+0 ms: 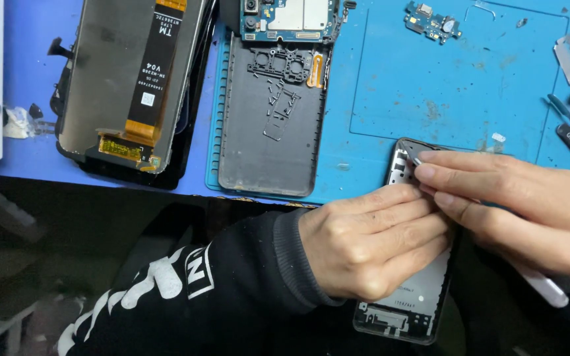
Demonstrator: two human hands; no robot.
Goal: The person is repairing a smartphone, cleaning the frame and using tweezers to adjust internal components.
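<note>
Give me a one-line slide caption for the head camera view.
Left hand steadies a phone frame while right hand works a thin tool at its top, over a blue mat.

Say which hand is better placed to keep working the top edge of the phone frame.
Probably the right hand: its fingertips pinch a thin tool at the top edge of the phone frame. The left hand lies across the frame's middle, steadying it.
</note>
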